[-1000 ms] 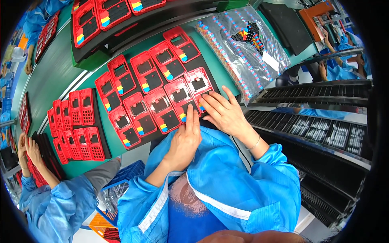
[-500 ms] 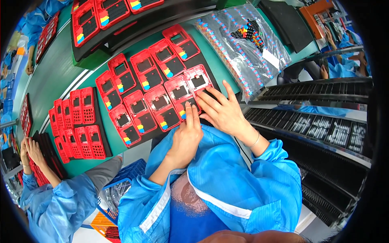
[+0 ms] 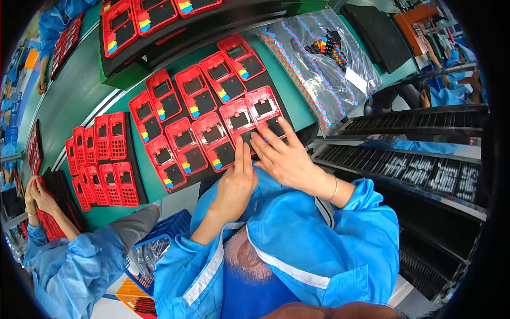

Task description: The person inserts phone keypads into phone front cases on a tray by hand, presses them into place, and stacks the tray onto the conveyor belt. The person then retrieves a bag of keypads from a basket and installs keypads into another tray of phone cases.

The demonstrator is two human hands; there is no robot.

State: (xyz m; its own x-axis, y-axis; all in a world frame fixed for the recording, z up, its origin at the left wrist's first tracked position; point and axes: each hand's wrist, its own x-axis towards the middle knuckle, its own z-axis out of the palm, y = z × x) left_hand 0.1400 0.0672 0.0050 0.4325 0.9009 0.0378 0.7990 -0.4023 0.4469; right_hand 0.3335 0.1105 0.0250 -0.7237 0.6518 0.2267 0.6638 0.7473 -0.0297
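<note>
Several red plastic device casings (image 3: 190,87) lie in two rows on a black board (image 3: 183,183). Each has a window and a dark lower panel, most with a small yellow, red and blue cluster at a lower corner. My left hand (image 3: 236,186) has two fingers stretched straight, tips at the lower part of a near-row casing (image 3: 237,118); its other fingers are curled. Spread over the lower parts of that casing and the rightmost near-row casing (image 3: 264,105) are the fingers of my right hand (image 3: 291,162). They hide much of both panels. I see nothing gripped in either hand.
A clear plastic bag (image 3: 324,69) of coloured and black parts lies at the back right. Racks of black trays (image 3: 404,166) stand to the right. Beyond my board is a raised board of casings (image 3: 154,16). At left, a co-worker's hands (image 3: 42,196) are near another casing group (image 3: 103,175).
My right hand has drawn back slightly toward me, uncovering more of the rightmost casing. My left fingertips have shifted a little left. The view has moved slightly.
</note>
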